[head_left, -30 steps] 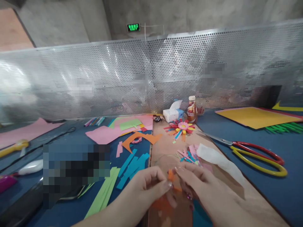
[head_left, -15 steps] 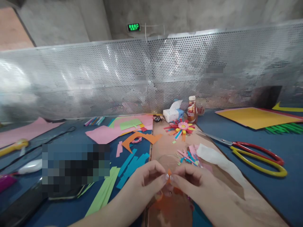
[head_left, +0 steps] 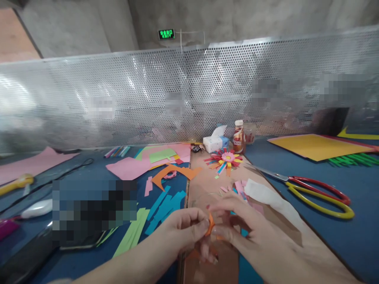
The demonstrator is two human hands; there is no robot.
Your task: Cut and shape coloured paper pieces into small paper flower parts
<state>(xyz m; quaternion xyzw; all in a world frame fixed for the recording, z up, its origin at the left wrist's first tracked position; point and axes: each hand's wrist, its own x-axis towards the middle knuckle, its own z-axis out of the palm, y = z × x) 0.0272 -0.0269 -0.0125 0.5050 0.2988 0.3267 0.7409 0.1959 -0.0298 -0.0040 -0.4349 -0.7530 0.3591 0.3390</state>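
1. Shows 2 bare forearms [head_left: 142, 264], smooth and slender.
2. Narrows into 2 bare wrists [head_left: 168, 241].
3. Ends in an uncovered left hand [head_left: 188, 228] and an uncovered right hand [head_left: 246, 221], both long-fingered.
4. Wears dark reddish polish on 1 right-hand fingernail [head_left: 208, 206].
5. Gleams slightly at the left thumbnail [head_left: 207, 224].
6. Blurs at the lower fingertips [head_left: 214, 258], leaving nail colour there unclear.

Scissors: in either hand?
No, the scissors lie mostly on the blue tabletop, apart from the left hand and right hand.
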